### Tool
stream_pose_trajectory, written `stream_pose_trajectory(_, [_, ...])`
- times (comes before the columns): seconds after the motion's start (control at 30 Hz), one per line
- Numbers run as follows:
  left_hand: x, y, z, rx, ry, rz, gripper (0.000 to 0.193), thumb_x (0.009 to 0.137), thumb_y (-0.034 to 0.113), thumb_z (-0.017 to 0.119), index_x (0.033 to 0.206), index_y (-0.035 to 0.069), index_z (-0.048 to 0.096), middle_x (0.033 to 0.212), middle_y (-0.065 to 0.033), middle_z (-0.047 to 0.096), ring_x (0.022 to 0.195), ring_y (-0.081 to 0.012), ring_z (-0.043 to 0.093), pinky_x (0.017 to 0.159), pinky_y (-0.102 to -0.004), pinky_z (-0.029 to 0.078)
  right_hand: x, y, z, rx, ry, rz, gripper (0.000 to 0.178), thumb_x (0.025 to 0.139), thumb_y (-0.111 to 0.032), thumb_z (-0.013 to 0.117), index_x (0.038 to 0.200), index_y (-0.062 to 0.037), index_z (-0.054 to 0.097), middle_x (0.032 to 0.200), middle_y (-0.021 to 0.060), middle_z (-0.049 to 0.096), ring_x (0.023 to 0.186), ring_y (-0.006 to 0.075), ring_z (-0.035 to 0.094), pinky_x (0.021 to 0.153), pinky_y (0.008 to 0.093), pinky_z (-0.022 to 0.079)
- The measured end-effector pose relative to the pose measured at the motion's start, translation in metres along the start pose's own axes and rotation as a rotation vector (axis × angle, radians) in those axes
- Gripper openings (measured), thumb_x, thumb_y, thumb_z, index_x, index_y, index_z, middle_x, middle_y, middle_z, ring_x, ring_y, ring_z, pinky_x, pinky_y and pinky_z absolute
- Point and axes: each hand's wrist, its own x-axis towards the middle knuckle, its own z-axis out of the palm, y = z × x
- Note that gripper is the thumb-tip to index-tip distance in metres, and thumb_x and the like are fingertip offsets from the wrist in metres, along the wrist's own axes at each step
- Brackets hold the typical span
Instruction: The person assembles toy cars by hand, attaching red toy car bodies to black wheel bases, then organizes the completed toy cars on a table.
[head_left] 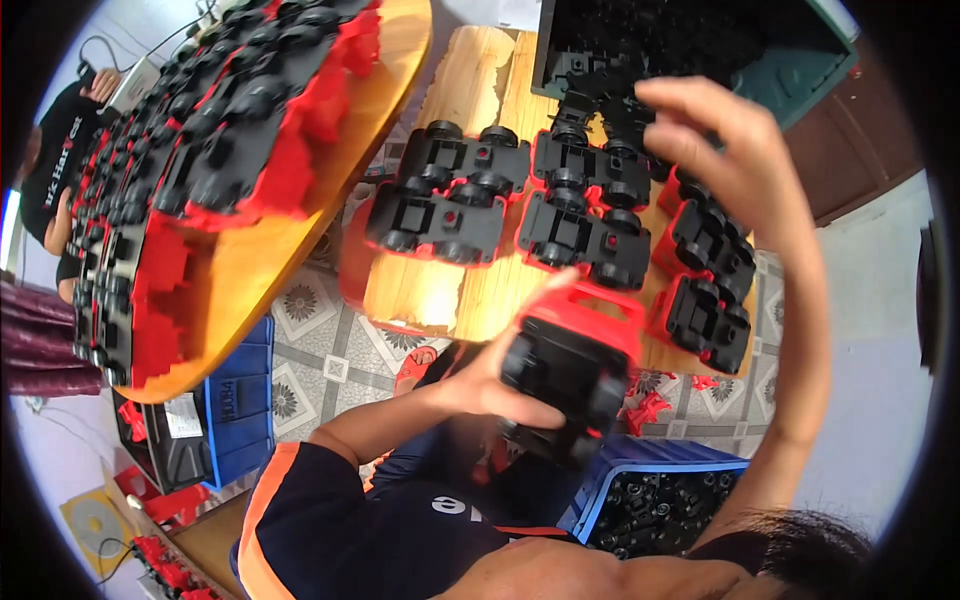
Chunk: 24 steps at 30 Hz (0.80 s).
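Note:
My left hand grips a red toy car, turned so that its black underside and wheels show; it is held close in front of my body and slightly blurred. My right hand is raised at the far right of the table, fingers curved and apart with nothing visible between them. Just beside it lie loose black plastic parts in front of a dark green crate. Several upturned toy cars stand in rows on the wooden tabletop, with more at its right edge.
A second wooden table at the left is covered with many upturned red-and-black cars. A blue crate of small black parts stands low at my right, and another blue crate at left. Another person is at the far left.

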Motion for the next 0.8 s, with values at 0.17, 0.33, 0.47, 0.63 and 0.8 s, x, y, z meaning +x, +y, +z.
stream_pose_trajectory(0.17, [0.073,-0.004,0.015,-0.04,-0.173,0.135,0.127,0.067,0.008,0.084,0.154,0.006,-0.009,0.156,-0.0143,0.018,0.145,-0.0242,0.022,0.116,-0.0394,0.021,0.06,0.071,-0.009,0.03,-0.04,-0.05,0.027,0.087,-0.015,0.069,0.108,0.0007,0.066,0.083,0.0112,0.069,0.073,0.0156,0.064,0.068,0.0283,0.051])
stream_pose_trajectory(0.33, [0.086,0.021,0.028,0.051,0.046,0.206,0.129,0.069,0.008,0.084,0.154,0.007,-0.013,0.156,-0.016,0.019,0.145,-0.0243,0.021,0.116,-0.0402,0.021,0.084,0.08,0.002,0.24,-0.164,-0.003,0.027,0.082,-0.009,0.071,0.107,0.0013,0.066,0.085,0.0103,0.065,0.075,0.0177,0.064,0.069,0.0285,0.05])
stream_pose_trajectory(0.47, [0.069,0.071,0.052,0.155,0.217,0.251,0.133,0.07,0.009,0.085,0.152,0.009,-0.018,0.156,-0.0181,0.018,0.141,-0.0259,0.031,0.112,-0.0422,0.029,0.109,0.053,-0.003,0.39,-0.334,-0.013,0.026,0.081,-0.01,0.072,0.102,0.004,0.066,0.09,0.0154,0.065,0.08,0.027,0.065,0.071,0.0329,0.051])
stream_pose_trajectory(0.63, [0.036,0.162,0.096,0.218,0.6,0.619,0.114,0.069,0.013,0.086,0.152,0.004,0.008,0.143,-0.0162,0.038,0.131,-0.0237,0.043,0.108,-0.0398,0.036,0.132,-0.01,-0.019,0.614,-0.668,0.009,0.027,0.085,-0.013,0.071,0.108,0.002,0.066,0.092,0.0138,0.067,0.082,0.0261,0.067,0.074,0.0342,0.052])
stream_pose_trajectory(0.8, [-0.097,0.247,0.131,0.286,1.368,0.425,0.095,0.069,0.013,0.085,0.143,0.004,0.027,0.131,-0.0124,0.048,0.119,-0.0215,0.051,0.101,-0.0383,0.041,0.128,-0.069,-0.013,0.882,-0.823,0.17,0.024,0.089,-0.01,0.068,0.11,0.0026,0.067,0.1,0.0121,0.071,0.092,0.0191,0.068,0.082,0.03,0.053])
